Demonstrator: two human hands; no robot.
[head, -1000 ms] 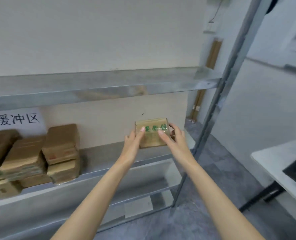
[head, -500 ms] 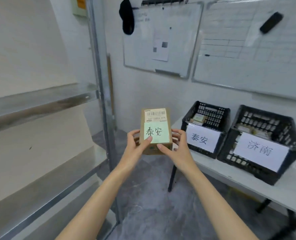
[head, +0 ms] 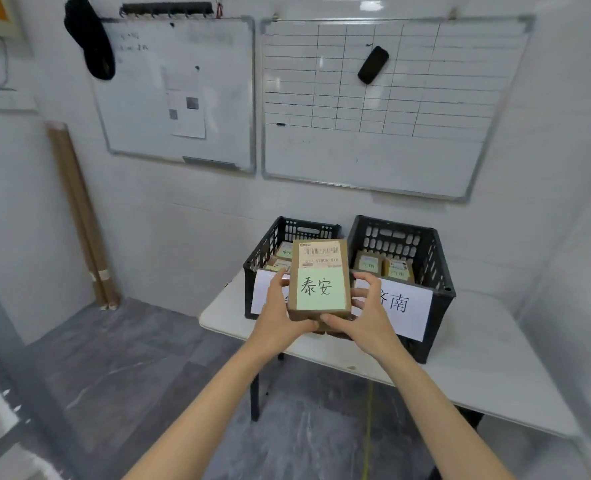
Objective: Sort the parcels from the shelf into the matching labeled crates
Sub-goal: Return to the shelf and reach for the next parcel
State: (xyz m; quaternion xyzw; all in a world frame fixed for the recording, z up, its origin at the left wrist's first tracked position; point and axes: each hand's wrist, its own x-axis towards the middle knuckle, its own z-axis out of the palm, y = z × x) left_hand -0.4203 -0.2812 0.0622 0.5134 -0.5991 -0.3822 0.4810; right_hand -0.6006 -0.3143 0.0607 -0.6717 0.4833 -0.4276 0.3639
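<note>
- The left hand (head: 280, 315) and the right hand (head: 368, 315) both held the parcel (head: 320, 258), one on each side, with fingers curled round its edges
- The parcel was up in the air between the two hands, not touching the table (head: 488, 362)
- Its long side pointed away from the person, straight toward the crates
- A green note (head: 320, 289) on its top face read 泰安
- The left crate (head: 307, 230) was just past the left hand's fingertips, a little to that hand's side
- The right crate (head: 441, 271) was past the right hand and off to its outer side
- The white label (head: 404, 306) on the right crate showed 南, which did not match the note
- The paper label (head: 260, 294) on the left crate was mostly hidden behind the left hand and the parcel, so it could not be read
- The left crate looked like the right home, since the other one did not match
- The left hand was nearer to it, so the move would likely be a short push forward and a bit to the left, then down over the rim
</note>
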